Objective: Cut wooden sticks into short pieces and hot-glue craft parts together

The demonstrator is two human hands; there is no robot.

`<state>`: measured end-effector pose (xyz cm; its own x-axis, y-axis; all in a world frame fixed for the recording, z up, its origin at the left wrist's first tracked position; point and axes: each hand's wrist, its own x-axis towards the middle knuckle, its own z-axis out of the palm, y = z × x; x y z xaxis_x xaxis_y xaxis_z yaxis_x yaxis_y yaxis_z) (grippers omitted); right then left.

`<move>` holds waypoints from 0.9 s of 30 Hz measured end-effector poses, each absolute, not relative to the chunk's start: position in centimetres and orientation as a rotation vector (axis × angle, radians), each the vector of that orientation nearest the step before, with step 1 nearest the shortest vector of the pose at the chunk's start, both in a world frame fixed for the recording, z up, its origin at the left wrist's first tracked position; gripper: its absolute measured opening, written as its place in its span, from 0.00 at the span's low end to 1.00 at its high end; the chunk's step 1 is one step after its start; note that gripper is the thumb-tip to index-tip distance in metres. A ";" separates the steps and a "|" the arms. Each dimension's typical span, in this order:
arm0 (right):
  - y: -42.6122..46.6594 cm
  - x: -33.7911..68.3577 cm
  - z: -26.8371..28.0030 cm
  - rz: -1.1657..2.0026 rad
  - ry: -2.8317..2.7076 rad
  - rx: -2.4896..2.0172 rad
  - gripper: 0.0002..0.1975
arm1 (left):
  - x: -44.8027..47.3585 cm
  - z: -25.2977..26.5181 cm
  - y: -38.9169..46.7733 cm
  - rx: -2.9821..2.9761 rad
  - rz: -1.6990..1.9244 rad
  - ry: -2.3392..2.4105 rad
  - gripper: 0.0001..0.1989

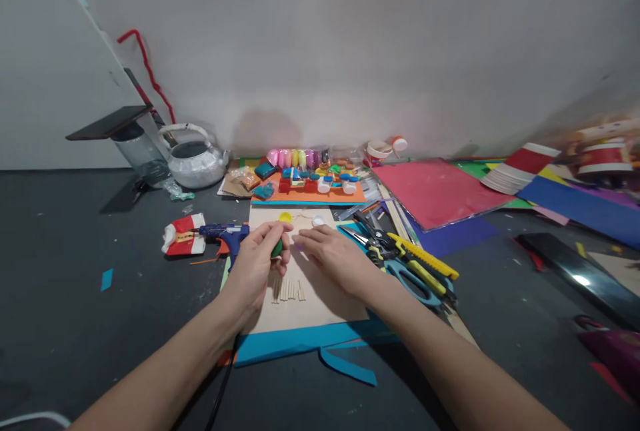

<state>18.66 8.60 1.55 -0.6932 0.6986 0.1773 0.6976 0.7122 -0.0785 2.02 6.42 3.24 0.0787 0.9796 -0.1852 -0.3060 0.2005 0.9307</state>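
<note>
My left hand [257, 254] is closed round a small dark green lump [277, 248], which looks like modelling clay. Flat and palm down, my right hand [333, 254] has its fingers stretched over a beige board [320, 304]. A bit of purple [299, 246] shows by its fingertips; whether they touch it I cannot tell. Several short wooden sticks [287, 290] lie in a row on the board below my hands. Just beyond my fingers are a yellow disc [285, 217] and a white round piece [318, 220].
A blue glue gun [227, 234] lies left of the board on a red-and-white paper cup piece [184, 236]. Pliers, blue-handled scissors [413, 282] and a yellow cutter [423, 255] crowd the right. Behind are clay pots [311, 183], a grey kettle-shaped pot [195, 163] and red sheets [437, 188].
</note>
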 end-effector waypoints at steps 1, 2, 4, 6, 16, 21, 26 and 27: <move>8.6 18.6 1.5 -0.025 -2.740 -1.157 0.13 | 2.0 3.0 6.5 0.869 1.153 1.056 0.12; 8.6 18.7 1.4 -0.056 -2.742 -1.203 0.11 | 2.0 2.7 6.6 0.896 1.133 1.086 0.11; 8.6 18.9 1.2 -0.094 -2.727 -1.273 0.08 | 1.9 2.1 6.7 1.001 1.086 1.132 0.10; 8.7 19.0 1.1 -0.095 -2.724 -1.283 0.07 | 1.7 1.5 6.8 1.164 1.037 1.164 0.09; 8.4 18.9 1.0 -0.100 -2.555 -1.468 0.07 | 1.0 0.9 6.7 2.071 0.743 1.390 0.09; 8.4 19.3 2.0 0.022 -2.530 -1.518 0.07 | 1.0 0.2 6.9 2.089 0.799 1.286 0.21; 8.5 20.2 2.9 0.053 -2.499 -1.621 0.09 | 0.8 0.5 7.0 2.065 0.768 1.312 0.13; 8.5 20.3 2.9 0.043 -2.509 -1.630 0.09 | 0.8 0.7 7.0 2.075 0.773 1.320 0.10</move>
